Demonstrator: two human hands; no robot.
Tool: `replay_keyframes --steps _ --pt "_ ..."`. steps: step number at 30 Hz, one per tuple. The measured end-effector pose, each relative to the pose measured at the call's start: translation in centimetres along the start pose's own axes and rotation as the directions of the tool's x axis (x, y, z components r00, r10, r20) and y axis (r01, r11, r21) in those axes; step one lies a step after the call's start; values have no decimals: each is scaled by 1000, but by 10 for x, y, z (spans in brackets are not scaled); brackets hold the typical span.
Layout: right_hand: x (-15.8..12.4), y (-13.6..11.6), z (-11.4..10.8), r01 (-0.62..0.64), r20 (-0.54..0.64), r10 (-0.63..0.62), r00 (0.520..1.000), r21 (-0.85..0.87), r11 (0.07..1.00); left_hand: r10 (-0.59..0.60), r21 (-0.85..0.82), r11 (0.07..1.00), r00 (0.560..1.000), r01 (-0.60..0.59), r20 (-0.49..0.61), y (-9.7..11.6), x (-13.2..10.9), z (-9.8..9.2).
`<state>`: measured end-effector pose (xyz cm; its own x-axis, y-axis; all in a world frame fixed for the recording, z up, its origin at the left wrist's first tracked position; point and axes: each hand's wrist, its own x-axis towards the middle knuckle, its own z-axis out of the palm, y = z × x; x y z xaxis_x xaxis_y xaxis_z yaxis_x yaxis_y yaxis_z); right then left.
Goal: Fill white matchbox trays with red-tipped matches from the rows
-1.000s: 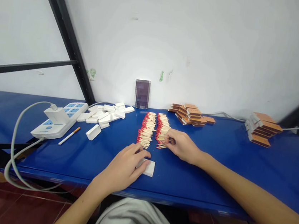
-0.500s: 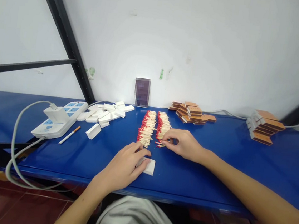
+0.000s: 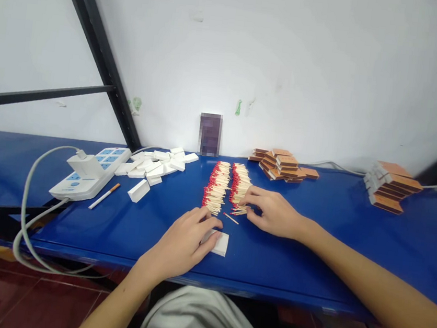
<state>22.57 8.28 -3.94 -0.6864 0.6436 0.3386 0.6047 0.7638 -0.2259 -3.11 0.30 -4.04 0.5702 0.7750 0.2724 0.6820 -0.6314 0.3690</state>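
Observation:
My left hand (image 3: 188, 239) is closed around a small white matchbox tray (image 3: 221, 245) lying near the table's front; the hand covers its left part. Two long rows of red-tipped matches stretch away from me, a left row (image 3: 218, 185) and a right row (image 3: 241, 180). At the near end of the right row is my right hand (image 3: 270, 211), its thumb and fingers slightly apart and touching the matches there. Its fingertips partly hide those matches. One single match (image 3: 230, 218) lies loose on the table between the hands.
White trays (image 3: 155, 164) lie heaped at left, beside a power strip (image 3: 91, 173) with a plug and a cigarette (image 3: 104, 196). Orange-brown matchbox sleeves (image 3: 281, 163) are piled at the back, with another stack (image 3: 389, 186) far right. A blurred dark box (image 3: 210, 134) leans on the wall.
My right hand has opened its pinch a little and moved slightly right at the row's near end. A single match now lies apart from the row. My left hand stays on the tray.

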Motion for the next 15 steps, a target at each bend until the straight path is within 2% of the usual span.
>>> replay_keyframes --steps 7,15 --pt "2 4 2 -37 32 38 999 -6 999 0 3 1000 1000 0 -2 0 0 0" --pt "4 0 0 -40 -18 40 999 35 999 -6 0 1000 1000 6 10 0 -2 0"
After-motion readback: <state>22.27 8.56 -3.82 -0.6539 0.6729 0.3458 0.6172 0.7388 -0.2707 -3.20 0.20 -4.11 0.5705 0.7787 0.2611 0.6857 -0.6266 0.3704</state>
